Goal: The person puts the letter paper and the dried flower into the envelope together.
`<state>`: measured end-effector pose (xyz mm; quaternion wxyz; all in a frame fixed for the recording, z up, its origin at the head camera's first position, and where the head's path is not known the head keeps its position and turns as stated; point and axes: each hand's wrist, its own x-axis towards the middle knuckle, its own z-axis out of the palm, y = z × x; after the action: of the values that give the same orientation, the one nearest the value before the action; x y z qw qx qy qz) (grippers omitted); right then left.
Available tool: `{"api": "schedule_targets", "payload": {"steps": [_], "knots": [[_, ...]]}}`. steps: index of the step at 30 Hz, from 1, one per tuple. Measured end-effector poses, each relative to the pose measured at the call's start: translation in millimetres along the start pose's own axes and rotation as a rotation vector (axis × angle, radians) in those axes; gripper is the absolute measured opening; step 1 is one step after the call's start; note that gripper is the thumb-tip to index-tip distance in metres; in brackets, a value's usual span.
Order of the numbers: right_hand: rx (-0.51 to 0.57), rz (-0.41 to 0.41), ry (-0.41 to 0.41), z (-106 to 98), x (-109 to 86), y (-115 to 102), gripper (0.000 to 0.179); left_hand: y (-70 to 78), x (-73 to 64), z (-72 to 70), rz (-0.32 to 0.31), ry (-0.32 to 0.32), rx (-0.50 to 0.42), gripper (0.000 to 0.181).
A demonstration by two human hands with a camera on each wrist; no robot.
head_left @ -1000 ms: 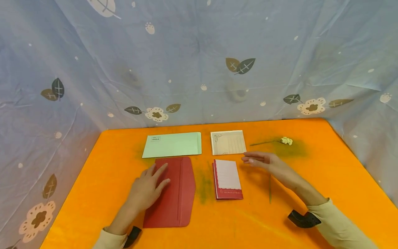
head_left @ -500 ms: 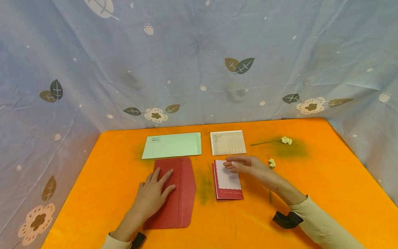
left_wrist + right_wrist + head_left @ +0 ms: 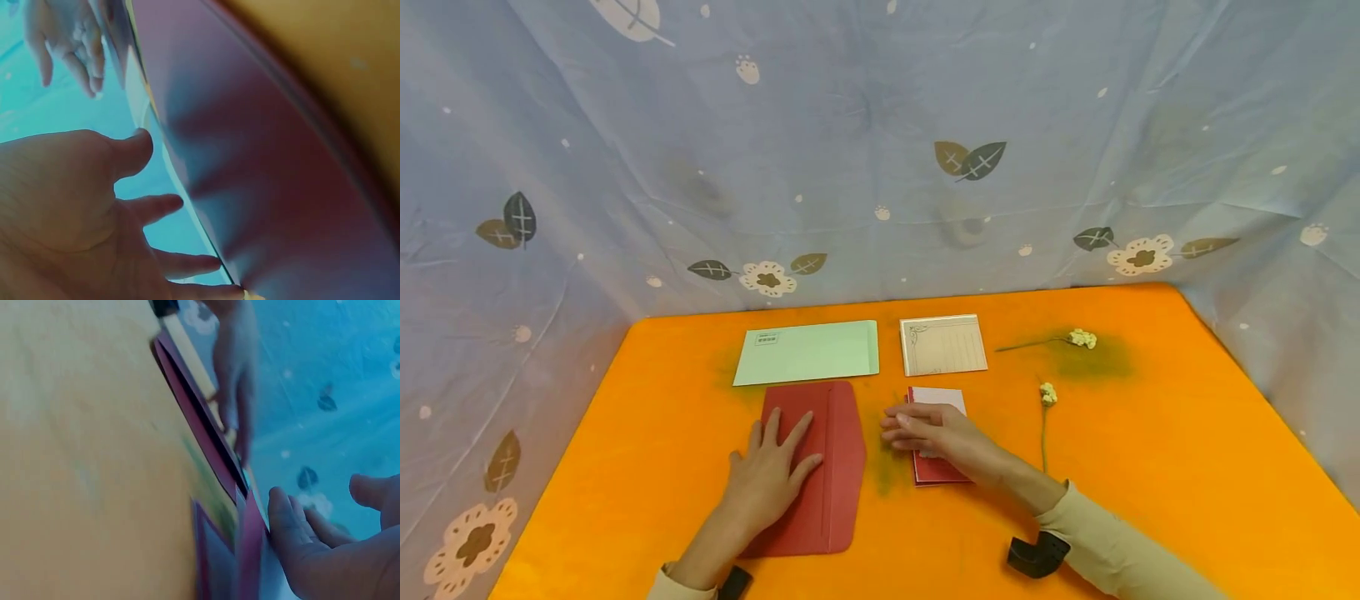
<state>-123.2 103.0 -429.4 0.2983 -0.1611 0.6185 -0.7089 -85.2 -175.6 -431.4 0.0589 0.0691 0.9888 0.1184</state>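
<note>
1. On my remote feed, the left hand (image 3: 763, 482) lies over the red envelope (image 3: 808, 512), its fingers straight and spread apart, thumb out to the side.
2. The red envelope sits under those fingers and stretches past the thumb tip on the right, where its flap lies folded out. I cannot tell whether every fingertip presses the paper.
3. My other view of interest is the right hand (image 3: 951, 435): its fingers are close together and slightly bent, the thumb near them.
4. Directly below those fingers is the red-and-white folded card (image 3: 936, 473); the fingertips reach past its left edge (contact, I cannot tell from here).
5. Beyond the left fingertips I have the pale green envelope (image 3: 808, 352), and beyond the right fingers the cream card (image 3: 945, 344) with printed lines.
6. To the right of the right fingers lie two dried flowers: the nearer flower (image 3: 1048, 394), its stem running toward the wrist, and the farther flower (image 3: 1082, 339), its stem pointing left.
</note>
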Motion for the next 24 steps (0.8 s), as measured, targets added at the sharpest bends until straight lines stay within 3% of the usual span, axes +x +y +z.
{"api": "schedule_targets", "payload": {"steps": [8, 16, 24], "knots": [[0.184, 0.106, -0.127, 36, 20.6, 10, 0.052, 5.4, 2.1, 2.6, 0.001, -0.007, -0.008, 0.076], [0.239, 0.17, -0.118, 53, 37.5, 15, 0.051, 11.6, 1.6, 3.4, 0.004, 0.025, 0.012, 0.08], [0.214, 0.169, -0.099, 58, 45.2, 19, 0.054, 14.0, 4.9, 5.6, 0.029, 0.042, 0.034, 0.077]]}}
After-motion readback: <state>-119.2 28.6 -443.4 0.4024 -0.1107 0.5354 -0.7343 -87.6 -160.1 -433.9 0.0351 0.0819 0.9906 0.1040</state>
